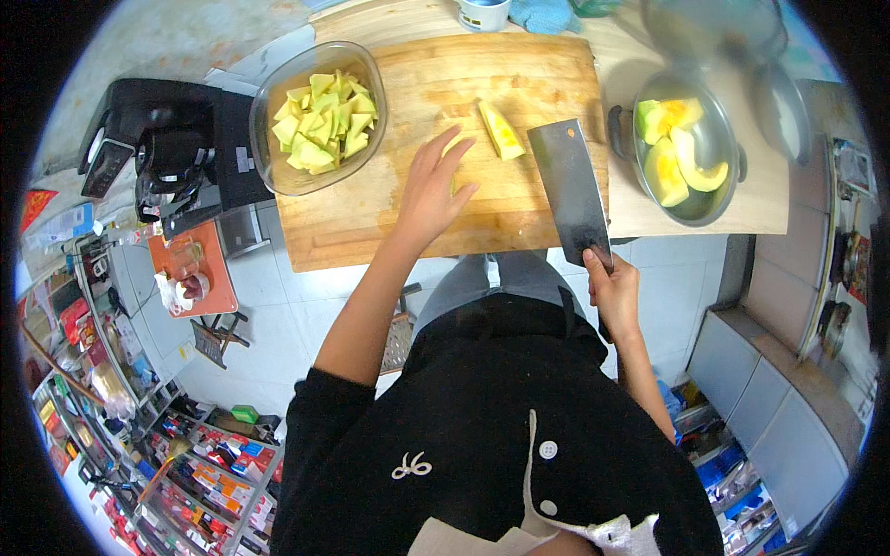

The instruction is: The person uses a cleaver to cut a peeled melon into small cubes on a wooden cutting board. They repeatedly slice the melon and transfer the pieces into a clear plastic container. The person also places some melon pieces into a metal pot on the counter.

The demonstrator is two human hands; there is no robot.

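My right hand [613,288] grips the handle of a cleaver [567,187], its broad blade lying over the right part of a wooden cutting board [334,233]. Fingers spread, my left hand [434,184] is over the middle of the board; a pale green piece shows partly behind its fingers. Just right of those fingers lies a wedge of yellow-green melon or squash [500,131]. A clear bowl [261,156] at the board's left holds many cut pieces [323,125]. Right of the board, a metal pot [723,201] holds several larger chunks [667,174].
A black appliance [174,139] stands left of the bowl. A white container [483,15] and a blue cloth [542,15] sit behind the board. Metal lids or pans [782,115] are at the back right. An orange table [222,278] stands lower left, near packed shelves.
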